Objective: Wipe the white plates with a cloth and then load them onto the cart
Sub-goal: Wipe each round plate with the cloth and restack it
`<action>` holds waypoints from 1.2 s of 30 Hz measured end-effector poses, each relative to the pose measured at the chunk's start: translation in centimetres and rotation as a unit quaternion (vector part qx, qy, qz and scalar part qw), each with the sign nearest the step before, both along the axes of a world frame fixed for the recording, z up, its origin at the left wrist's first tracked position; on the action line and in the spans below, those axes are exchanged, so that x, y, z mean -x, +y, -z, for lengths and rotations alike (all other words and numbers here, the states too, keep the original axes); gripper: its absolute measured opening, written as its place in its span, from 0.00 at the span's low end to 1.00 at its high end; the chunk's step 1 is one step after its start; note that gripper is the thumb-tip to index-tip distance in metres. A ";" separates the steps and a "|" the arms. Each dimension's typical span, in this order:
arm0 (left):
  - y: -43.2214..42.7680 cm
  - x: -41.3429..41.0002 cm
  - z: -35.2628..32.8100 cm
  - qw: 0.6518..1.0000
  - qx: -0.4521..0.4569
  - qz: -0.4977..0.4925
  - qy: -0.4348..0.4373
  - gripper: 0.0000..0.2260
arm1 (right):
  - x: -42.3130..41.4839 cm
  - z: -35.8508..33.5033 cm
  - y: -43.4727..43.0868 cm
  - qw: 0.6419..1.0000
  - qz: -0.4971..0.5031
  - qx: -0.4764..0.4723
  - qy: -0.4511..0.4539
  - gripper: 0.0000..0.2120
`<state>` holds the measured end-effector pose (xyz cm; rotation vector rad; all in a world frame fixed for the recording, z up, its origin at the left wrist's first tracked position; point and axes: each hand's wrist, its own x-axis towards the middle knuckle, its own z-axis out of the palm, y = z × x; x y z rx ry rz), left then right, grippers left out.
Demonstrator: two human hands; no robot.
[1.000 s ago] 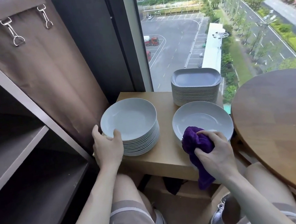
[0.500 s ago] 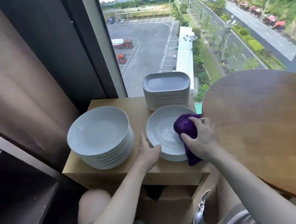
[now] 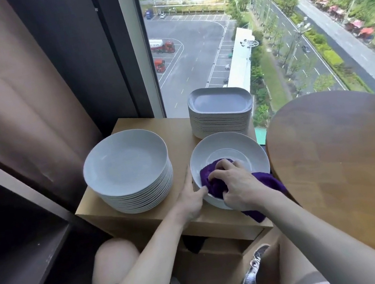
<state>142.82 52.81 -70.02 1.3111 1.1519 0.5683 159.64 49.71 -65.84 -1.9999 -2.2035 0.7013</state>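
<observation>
Beside the window, on the wooden tabletop (image 3: 174, 129), my right hand (image 3: 240, 187) has a tight grip on the purple cloth (image 3: 213, 187) inside the front plate (image 3: 226, 145), my left hand (image 3: 190, 200) steadies its rim with straight fingers, and I judge the wiping barely begun, with the tall stack (image 3: 125, 161) waiting and no plate visible on the cart shelves (image 3: 19, 279).

The left hand (image 3: 189, 199) has left the tall stack of round plates (image 3: 127, 168) and now braces the rim of the single white plate (image 3: 233, 143) at its 8 o'clock. The right hand (image 3: 237, 184) has carried the purple cloth (image 3: 212, 183) from the plate's 6 o'clock edge into its bowl.
</observation>
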 end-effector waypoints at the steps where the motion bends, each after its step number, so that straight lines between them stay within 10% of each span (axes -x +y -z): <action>1: 0.0 0.0 0.0 1.000 0.000 0.001 -0.005 0.36 | 0.3 0.2 0.4 1.000 -0.003 -0.011 0.002 0.25; 18: -0.6 -0.4 0.3 0.999 0.007 -0.003 0.049 0.37 | -1.3 0.2 6.4 0.961 0.096 -0.096 -0.241 0.23; 36: 0.0 -0.7 0.1 0.998 0.033 -0.004 0.046 0.35 | 0.7 -1.2 -0.2 0.991 -0.001 0.016 -0.132 0.17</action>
